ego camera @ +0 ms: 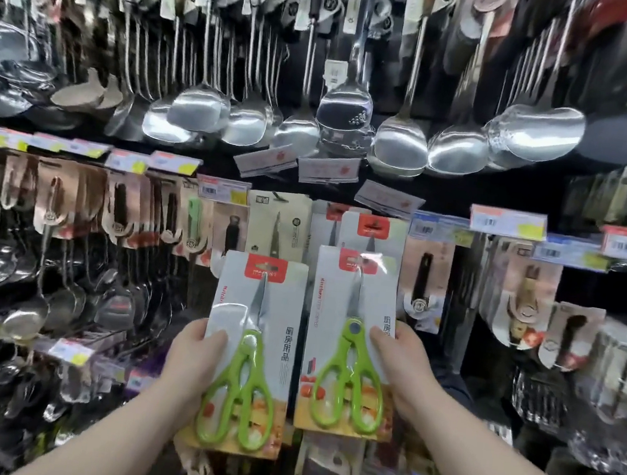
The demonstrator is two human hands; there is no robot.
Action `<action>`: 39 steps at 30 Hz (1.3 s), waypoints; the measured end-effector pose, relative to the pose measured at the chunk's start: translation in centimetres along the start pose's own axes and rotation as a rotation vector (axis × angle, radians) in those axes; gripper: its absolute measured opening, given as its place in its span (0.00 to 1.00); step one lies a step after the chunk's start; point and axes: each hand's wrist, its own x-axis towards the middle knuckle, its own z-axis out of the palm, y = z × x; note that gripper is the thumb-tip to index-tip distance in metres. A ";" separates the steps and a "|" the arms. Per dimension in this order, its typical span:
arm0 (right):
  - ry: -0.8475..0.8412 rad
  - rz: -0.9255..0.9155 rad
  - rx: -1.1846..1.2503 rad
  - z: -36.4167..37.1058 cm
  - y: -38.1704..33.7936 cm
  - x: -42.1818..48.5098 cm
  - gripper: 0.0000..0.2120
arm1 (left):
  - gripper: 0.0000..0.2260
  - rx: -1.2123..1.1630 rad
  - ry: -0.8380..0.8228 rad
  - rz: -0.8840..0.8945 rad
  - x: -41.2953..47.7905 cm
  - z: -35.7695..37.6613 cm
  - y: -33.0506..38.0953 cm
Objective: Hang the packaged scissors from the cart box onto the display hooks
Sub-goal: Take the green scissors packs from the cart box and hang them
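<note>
Green scissors packs (250, 352), upright, blades up

I see steel ladles (197, 108) and a spatula (343, 107) hanging in a row up top (lots of glare), with price tags (507, 221) above carded kitchen tools (424, 274) below.

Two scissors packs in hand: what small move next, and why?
Probably raise the right pack, held by the right grip, toward the hung pack: its red header sits just below that one, while the left grip holds the left pack lower.
</note>
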 end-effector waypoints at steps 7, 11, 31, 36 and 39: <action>0.055 -0.067 0.004 -0.8 -0.2 7.8 0.13 | 0.14 -0.059 -0.002 0.055 5.0 5.1 1.1; 0.098 -0.104 -0.014 -0.2 -0.1 9.7 0.11 | 0.18 -0.095 -0.040 0.068 7.6 6.5 0.9; 0.346 -0.079 -0.173 1.5 -0.6 11.9 0.10 | 0.12 -0.120 -0.301 0.119 13.4 8.9 2.2; 0.409 -0.057 -0.199 1.5 -0.3 11.9 0.12 | 0.19 -0.134 -0.344 0.103 14.3 9.6 1.1; 0.455 -0.002 -0.235 1.0 0.0 11.6 0.17 | 0.17 -0.149 -0.369 0.089 13.8 10.0 1.3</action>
